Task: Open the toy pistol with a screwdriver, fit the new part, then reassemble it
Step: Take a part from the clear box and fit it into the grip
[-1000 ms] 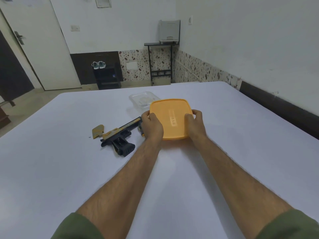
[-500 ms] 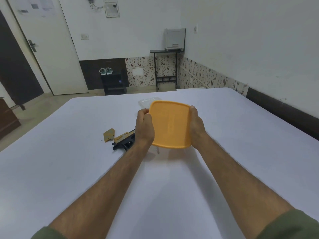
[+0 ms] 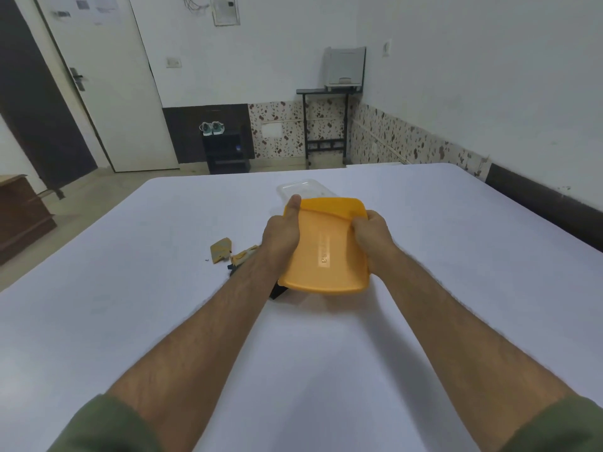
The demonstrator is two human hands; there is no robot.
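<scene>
Two hands held an orange lid above the white table.

The left hand [image 3: 280,236] gripped the orange lid [image 3: 326,252] on its left edge, thumb lying along it. The right hand [image 3: 372,234] curled its fingers over the right edge. The toy pistol [image 3: 243,257] lay on the table [image 3: 130,288], mostly hidden under the left arm, just beside a loose gold piece [image 3: 221,250]. A clear box [image 3: 305,187] sat just behind the lid.

The orange lid [image 3: 323,249] carries a short raised marking down its middle, too blurred to read; papers on the door [image 3: 98,8] at eleven o'clock bear print too small to make out
</scene>
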